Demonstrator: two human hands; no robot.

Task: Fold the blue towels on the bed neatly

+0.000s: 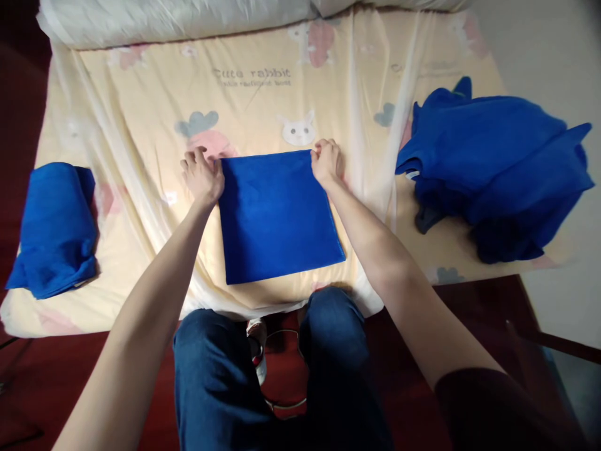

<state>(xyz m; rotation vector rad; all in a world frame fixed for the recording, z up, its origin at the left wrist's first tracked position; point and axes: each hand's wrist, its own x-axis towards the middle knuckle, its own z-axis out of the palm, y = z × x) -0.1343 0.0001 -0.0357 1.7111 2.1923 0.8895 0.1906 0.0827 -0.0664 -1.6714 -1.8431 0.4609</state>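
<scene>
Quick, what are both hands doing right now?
Left hand: closed, pinching the folded blue towel's far left corner.
Right hand: closed, pinching its far right corner.

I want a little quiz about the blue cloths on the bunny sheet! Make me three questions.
1. True or false: the left hand and right hand each pinch a far corner of the folded blue cloth.
2. Which blue heap is loose and unfolded? A) the pile of blue cloths by the right hand B) the folded stack by the left hand
3. Fill in: the words printed on the sheet read "cute ____".

Key: 1 true; 2 A; 3 rabbit.
</scene>
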